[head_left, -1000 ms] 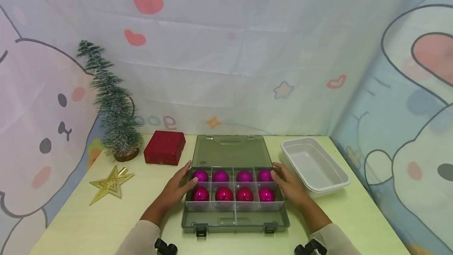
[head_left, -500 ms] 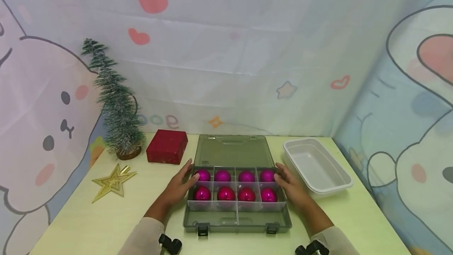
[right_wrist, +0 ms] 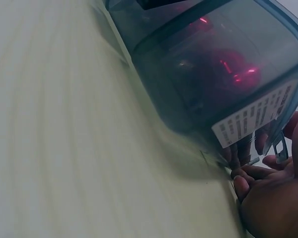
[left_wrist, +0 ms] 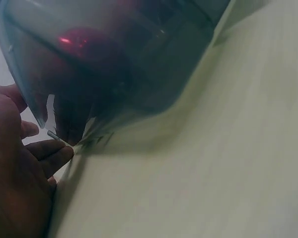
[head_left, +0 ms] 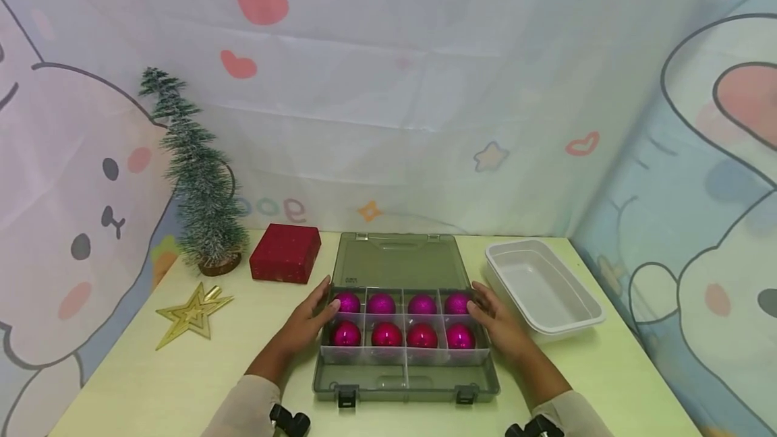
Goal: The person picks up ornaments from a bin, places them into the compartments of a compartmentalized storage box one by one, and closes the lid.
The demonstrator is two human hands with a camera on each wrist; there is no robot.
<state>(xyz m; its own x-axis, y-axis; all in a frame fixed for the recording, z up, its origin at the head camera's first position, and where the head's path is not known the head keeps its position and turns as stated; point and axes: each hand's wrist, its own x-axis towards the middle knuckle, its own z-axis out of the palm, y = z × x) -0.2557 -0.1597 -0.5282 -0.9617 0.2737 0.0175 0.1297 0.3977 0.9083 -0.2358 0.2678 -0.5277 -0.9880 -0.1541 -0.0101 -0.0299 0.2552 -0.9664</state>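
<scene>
A grey see-through compartment box (head_left: 363, 376) lies on the table in the head view, its lid (head_left: 400, 261) folded back. Several shiny balls (head_left: 386, 334), magenta and red, fill its two rear rows, one per compartment. At the box's left side my left hand (head_left: 303, 321) grips the wall, thumb over the rim and fingers along the outside. My right hand (head_left: 500, 321) holds the opposite wall in the same way. Both wrist views show fingers at the box's rear corners; the right one also shows a white label (right_wrist: 253, 114). Parts of the fingers are hidden by the walls.
A white plastic tub (head_left: 546, 288) stands right of the box. To the left are a dark red box (head_left: 285, 253), a small frosted tree (head_left: 206, 201) with a wooden base, and a gold star topper (head_left: 194, 315). A printed cloth (head_left: 388, 86) hangs behind the table.
The head view has shifted slightly. Both hands keep their places on the box, and the balls stay in their compartments.
</scene>
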